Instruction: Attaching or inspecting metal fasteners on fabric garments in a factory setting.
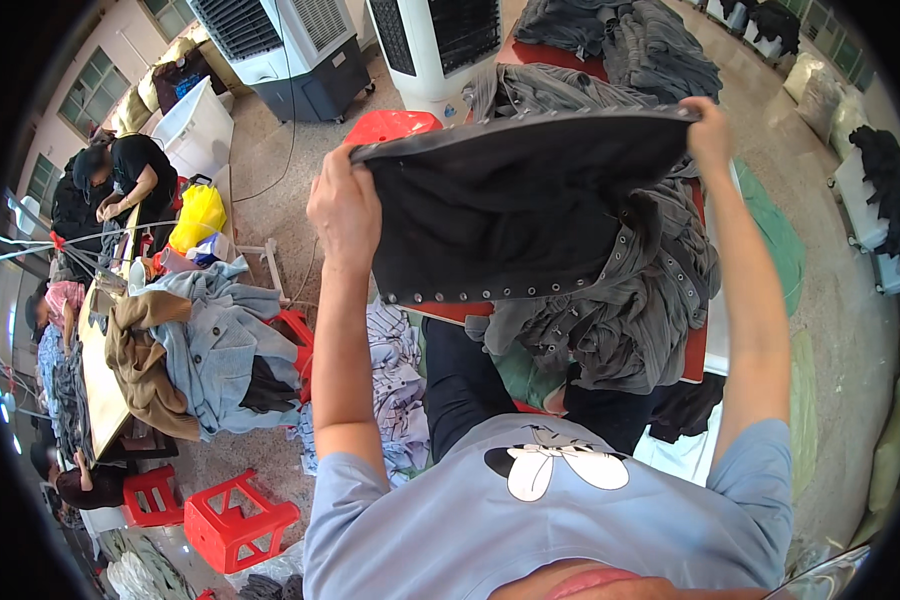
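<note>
Between my two raised hands a black garment with metal eyelets along its edges is stretched wide. My left hand is closed on its upper left corner, while my right hand grips the upper right corner. The cloth hangs down from the taut top edge. Below and behind it lies a heap of dark grey garments, some with eyelets too, on a red surface in front of my knees. What the black cloth covers is hidden.
Blue and brown garments hang over a table at left, where people work. Red stools stand at lower left. Striped cloth lies beside my left leg. Two air coolers stand ahead; more grey garments are piled at the far side.
</note>
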`<state>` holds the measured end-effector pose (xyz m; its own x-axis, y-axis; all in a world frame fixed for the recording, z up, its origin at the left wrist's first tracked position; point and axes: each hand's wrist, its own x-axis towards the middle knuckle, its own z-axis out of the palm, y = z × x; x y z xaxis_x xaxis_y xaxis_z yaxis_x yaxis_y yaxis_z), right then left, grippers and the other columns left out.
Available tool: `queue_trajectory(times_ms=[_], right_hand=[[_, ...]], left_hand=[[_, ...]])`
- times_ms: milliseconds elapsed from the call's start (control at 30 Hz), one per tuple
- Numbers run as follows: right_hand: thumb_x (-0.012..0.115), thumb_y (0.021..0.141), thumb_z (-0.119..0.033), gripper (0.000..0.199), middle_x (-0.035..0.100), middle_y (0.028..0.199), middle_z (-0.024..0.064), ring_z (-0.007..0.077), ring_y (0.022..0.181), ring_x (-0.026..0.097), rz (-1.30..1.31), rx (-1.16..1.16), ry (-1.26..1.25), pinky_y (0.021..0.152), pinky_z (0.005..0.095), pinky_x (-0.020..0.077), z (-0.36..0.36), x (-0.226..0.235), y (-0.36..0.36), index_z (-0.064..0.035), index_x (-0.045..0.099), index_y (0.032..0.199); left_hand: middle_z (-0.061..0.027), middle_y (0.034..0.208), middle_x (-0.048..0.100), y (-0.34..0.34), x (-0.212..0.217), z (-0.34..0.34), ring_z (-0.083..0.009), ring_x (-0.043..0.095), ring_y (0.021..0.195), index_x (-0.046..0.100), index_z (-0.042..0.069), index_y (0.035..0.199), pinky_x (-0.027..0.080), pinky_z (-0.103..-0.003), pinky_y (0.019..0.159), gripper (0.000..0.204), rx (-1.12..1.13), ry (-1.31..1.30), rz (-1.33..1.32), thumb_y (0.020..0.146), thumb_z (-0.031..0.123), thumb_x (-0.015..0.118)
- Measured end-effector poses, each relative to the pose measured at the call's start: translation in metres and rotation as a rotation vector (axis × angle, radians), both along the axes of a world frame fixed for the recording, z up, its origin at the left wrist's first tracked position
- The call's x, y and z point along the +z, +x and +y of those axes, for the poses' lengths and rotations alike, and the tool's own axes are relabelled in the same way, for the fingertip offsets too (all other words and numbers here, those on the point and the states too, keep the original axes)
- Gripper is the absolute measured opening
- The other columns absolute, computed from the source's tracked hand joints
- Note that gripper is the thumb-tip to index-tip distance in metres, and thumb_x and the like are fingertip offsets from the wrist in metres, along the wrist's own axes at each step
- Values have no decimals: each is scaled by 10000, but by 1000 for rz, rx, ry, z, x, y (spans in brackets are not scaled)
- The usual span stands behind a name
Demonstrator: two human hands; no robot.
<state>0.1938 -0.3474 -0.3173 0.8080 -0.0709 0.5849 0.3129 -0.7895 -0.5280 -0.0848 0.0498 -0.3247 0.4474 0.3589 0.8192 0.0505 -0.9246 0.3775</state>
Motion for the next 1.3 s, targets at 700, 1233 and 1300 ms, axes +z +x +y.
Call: queue_trajectory(times_ms=[700, 1233, 1300], right_hand=[[432, 1067, -152, 251, 625, 946, 97, 183, 833, 613, 259, 7, -82, 767, 319, 503, -213, -146, -276, -66, 614, 1218], [655, 725, 46, 284, 619, 832, 94, 266, 686, 668, 300, 942, -76, 596, 347, 517, 98, -85, -288, -33, 627, 996], [655, 727, 42, 281, 619, 837, 95, 265, 690, 669, 313, 924, -97, 601, 348, 518, 106, -86, -286, -34, 626, 996]], left_hand=[[-80, 946, 671, -97, -172, -100, -136, 656, 767, 612, -13, 1080, 532, -273, 690, 157, -463, -1171, 483, 931, 5, 565], [-31, 978, 591, -62, -174, -116, -134, 588, 943, 566, 78, 1016, 481, -261, 758, 76, -641, -1933, 28, 943, 94, 580], [-63, 1045, 624, -63, -177, -117, -161, 616, 960, 533, 73, 1082, 494, -283, 784, 139, -551, -1815, 52, 945, 68, 559]])
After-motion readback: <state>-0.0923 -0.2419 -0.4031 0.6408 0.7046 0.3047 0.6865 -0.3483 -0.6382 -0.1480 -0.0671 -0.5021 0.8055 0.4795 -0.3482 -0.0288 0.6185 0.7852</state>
